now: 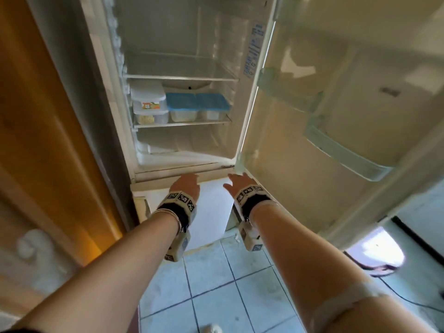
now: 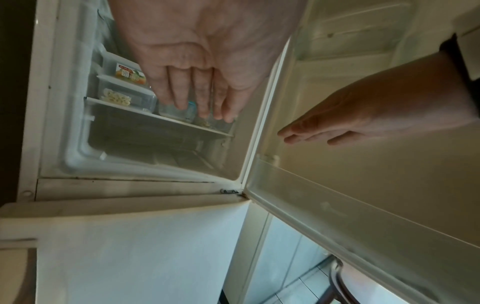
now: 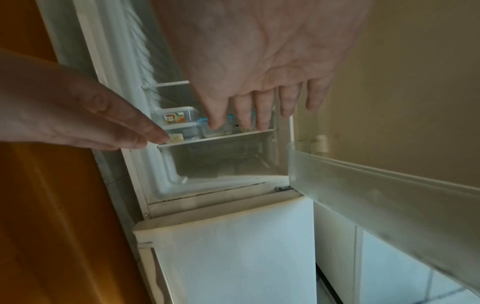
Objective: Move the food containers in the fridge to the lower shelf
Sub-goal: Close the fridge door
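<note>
Two sets of fingers, those of the left hand (image 1: pixel 187 186) and the right hand (image 1: pixel 240 186), are extended and relaxed, grasping nothing; both palms face down and reach side by side toward the open fridge (image 1: pixel 168 164), level with its lower front edge in the head view. Held apart and empty, the hands appear poised for a two-handed pick-up, though neither yet touches a container.

Beyond the fingertips, the food containers stand in a row on the middle shelf (image 1: pixel 182 124), close to its front lip where they are easy to reach. At left, a clear labelled container (image 1: pixel 149 98) is stacked on a clear container with pale food (image 1: pixel 151 117), a placement that saves shelf width. Beside the stack sit two blue-lidded containers, one central (image 1: pixel 182 106) and one at right (image 1: pixel 213 106), touching each other.

Below that shelf lies the lower compartment (image 1: pixel 187 143), the judged destination, showing bare floor in both wrist views. Above, the upper shelf (image 1: pixel 180 77) carries nothing visible.

Outward again, the fridge door (image 1: pixel 324 116) stands swung wide to the right, leaving free access. A wooden panel (image 1: pixel 48 140) flanks the left, and tiled floor (image 1: pixel 228 284) lies below. No container has yet been moved.
</note>
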The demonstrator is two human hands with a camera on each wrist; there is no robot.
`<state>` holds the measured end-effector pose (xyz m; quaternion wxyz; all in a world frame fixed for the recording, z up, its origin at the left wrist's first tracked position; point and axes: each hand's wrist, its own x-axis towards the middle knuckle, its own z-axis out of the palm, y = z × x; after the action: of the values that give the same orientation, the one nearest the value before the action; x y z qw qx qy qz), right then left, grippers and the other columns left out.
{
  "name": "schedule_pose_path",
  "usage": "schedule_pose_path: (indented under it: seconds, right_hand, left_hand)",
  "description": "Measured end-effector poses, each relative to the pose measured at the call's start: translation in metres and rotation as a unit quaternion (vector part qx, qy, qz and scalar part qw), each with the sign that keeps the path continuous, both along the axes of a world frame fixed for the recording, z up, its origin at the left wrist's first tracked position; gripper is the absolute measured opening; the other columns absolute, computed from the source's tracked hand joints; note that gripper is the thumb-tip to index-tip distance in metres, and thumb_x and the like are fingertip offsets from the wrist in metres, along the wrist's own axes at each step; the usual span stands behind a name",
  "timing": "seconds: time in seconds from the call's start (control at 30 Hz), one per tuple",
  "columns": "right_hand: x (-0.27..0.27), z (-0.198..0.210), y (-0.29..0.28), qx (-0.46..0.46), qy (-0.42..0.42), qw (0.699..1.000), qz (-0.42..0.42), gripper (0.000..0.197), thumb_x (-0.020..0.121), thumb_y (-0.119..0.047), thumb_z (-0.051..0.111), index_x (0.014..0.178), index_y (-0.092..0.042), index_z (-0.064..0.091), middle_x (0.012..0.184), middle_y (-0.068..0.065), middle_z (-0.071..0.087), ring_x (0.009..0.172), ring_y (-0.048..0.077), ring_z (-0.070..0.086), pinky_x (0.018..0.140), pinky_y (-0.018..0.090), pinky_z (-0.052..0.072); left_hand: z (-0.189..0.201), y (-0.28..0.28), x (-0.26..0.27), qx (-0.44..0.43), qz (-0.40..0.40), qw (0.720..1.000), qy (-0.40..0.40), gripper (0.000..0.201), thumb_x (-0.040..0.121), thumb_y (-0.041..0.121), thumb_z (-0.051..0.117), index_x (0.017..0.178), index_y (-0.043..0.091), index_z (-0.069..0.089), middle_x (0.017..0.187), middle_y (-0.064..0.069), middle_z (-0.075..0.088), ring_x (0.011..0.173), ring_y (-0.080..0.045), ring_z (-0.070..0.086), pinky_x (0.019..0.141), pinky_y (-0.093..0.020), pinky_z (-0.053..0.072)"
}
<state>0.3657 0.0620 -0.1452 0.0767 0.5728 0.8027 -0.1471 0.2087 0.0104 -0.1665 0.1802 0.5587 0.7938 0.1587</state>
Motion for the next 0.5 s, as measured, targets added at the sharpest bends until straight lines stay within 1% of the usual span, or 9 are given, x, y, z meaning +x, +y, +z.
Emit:
schedule_pose_path:
  seconds: [0.07, 0.17, 0.27, 0.37, 0.5]
  right_hand:
    - [0.012, 0.000, -0.023, -0.015, -0.011, 1.000, -0.013, 0.056, 0.099, -0.041, 0.030, 0.150, -0.020, 0.021, 0.158, -0.001, 0.020, 0.148, 0.024, 0.010, 0.120, 0.041, 0.013]
    - [0.034, 0.002, -0.051, -0.012, -0.023, 0.999, -0.030, 0.054, 0.099, -0.040, 0.030, 0.148, -0.019, 0.024, 0.156, -0.001, 0.027, 0.147, 0.025, 0.014, 0.119, 0.042, 0.017]
    - [0.061, 0.010, -0.075, 0.000, -0.025, 0.998, -0.056, 0.053, 0.099, -0.038, 0.031, 0.148, -0.018, 0.026, 0.155, -0.001, 0.030, 0.147, 0.024, 0.016, 0.118, 0.041, 0.020]
    - [0.092, 0.015, -0.094, 0.010, -0.005, 0.997, -0.079, 0.054, 0.099, -0.039, 0.032, 0.148, -0.018, 0.026, 0.155, 0.001, 0.030, 0.146, 0.025, 0.020, 0.118, 0.040, 0.021]
    - [0.138, 0.025, -0.108, 0.022, 0.044, 0.991, -0.122, 0.054, 0.098, -0.039, 0.037, 0.147, -0.017, 0.030, 0.152, 0.005, 0.035, 0.141, 0.026, 0.032, 0.116, 0.040, 0.028]
  left_hand:
    - [-0.003, -0.019, 0.010, -0.003, -0.014, 1.000, -0.006, 0.045, 0.097, 0.020, 0.040, 0.142, 0.016, 0.039, 0.152, -0.005, 0.037, 0.139, -0.022, 0.036, 0.115, -0.032, 0.026]
    - [-0.002, -0.040, 0.026, -0.002, -0.032, 0.999, 0.001, 0.045, 0.098, 0.021, 0.039, 0.143, 0.016, 0.037, 0.152, -0.005, 0.035, 0.140, -0.021, 0.035, 0.115, -0.031, 0.026]
    - [0.001, -0.052, 0.042, -0.008, -0.033, 0.999, -0.009, 0.046, 0.098, 0.021, 0.038, 0.143, 0.018, 0.037, 0.153, -0.003, 0.035, 0.141, -0.021, 0.034, 0.115, -0.031, 0.026]
    - [0.004, -0.060, 0.060, -0.003, -0.032, 0.999, -0.010, 0.045, 0.098, 0.020, 0.039, 0.143, 0.018, 0.038, 0.152, -0.003, 0.036, 0.140, -0.021, 0.035, 0.115, -0.031, 0.027]
    - [0.009, -0.063, 0.085, 0.003, -0.031, 0.999, -0.013, 0.045, 0.098, 0.019, 0.039, 0.143, 0.018, 0.039, 0.152, -0.004, 0.036, 0.140, -0.022, 0.035, 0.115, -0.033, 0.028]
